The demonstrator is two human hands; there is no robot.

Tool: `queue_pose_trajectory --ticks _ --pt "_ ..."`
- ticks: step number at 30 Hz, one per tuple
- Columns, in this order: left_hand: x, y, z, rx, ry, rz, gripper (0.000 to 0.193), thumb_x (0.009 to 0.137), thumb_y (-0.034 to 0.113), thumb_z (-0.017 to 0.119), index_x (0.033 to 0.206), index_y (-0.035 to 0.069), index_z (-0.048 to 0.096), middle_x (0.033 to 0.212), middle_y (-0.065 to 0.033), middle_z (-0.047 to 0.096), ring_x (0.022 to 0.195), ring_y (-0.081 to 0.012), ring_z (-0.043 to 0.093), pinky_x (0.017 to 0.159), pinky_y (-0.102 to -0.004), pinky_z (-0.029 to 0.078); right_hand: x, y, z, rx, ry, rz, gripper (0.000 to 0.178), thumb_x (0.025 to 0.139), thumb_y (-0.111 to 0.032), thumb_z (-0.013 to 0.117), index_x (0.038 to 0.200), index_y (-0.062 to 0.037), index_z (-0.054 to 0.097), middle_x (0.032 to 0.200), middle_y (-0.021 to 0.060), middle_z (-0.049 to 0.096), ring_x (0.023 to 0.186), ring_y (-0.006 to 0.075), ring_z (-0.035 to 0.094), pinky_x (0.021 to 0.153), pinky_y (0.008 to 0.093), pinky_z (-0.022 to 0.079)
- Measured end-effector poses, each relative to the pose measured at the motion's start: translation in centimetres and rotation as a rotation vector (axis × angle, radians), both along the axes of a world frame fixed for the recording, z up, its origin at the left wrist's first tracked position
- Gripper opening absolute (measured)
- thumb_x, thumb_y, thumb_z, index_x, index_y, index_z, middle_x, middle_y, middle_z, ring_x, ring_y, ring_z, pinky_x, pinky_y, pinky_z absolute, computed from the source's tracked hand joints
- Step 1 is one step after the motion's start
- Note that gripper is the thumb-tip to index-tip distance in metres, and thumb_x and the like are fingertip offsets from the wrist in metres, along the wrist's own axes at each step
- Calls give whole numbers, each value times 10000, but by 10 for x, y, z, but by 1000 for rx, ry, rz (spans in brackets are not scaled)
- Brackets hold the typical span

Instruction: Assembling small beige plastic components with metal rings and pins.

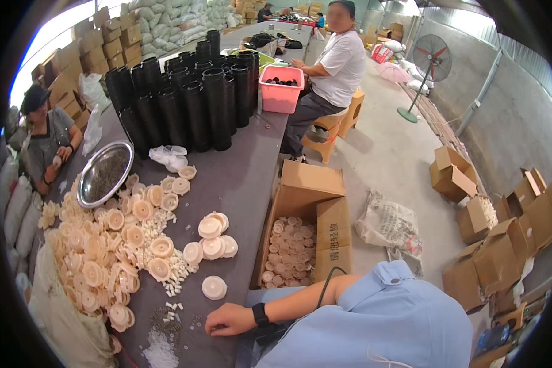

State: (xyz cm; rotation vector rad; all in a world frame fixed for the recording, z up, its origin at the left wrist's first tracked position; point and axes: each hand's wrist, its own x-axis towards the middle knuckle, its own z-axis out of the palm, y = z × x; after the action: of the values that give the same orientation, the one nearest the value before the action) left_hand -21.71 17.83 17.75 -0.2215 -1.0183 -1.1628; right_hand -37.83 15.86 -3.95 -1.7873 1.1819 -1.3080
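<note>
My right hand [230, 319] rests low over the grey table [190, 251], palm down, a dark band on its wrist. Its fingers curl together, and whatever they pinch is hidden beneath them. Just left of the fingers lie small dark screws [164, 319] and a heap of small clear plastic pieces [161, 349]. Farther up sits a single cream round plastic part [214, 287], with a small stack of similar parts [213, 245] beyond. A large pile of cream plastic parts [98, 270] and small white cylindrical pieces [176, 267] spreads to the left. My left hand is out of view.
A steel bowl [129, 161] tilts on the pile. Black ribbed tubes [193, 113] and a pink bin [280, 101] stand farther back. Beside the table, a carton [331, 239] holds round parts. Co-workers sit at left [52, 138] and ahead [340, 55].
</note>
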Motion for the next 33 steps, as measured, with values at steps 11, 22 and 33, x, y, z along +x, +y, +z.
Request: queue_pose_trajectory --ticks 11,22,33 --pt "-20 -36 -23 -224 -209 -58 297 808 71 572 1087 13 486 854 -115 567 637 -191 512 493 -279 392 -5 0 -4 73 -26 7 78 774 -111 602 847 -91 581 746 43 573 618 217 557 543 330 423" --pt "-19 -40 -33 -383 -413 -46 319 794 63 584 1090 -5 488 842 -149 578 620 -212 516 479 -291 387 -5 0 -2 60 -24 -22 85 760 -117 592 834 -76 587 716 51 575 607 211 563 548 323 432" --pt "-10 -29 -37 -410 -427 -100 346 768 64 612 1073 -46 493 846 -218 591 605 -244 538 447 -312 368 -3 1 -2 25 -29 -29 89 761 -128 601 838 -85 589 729 47 585 607 211 563 547 318 434"
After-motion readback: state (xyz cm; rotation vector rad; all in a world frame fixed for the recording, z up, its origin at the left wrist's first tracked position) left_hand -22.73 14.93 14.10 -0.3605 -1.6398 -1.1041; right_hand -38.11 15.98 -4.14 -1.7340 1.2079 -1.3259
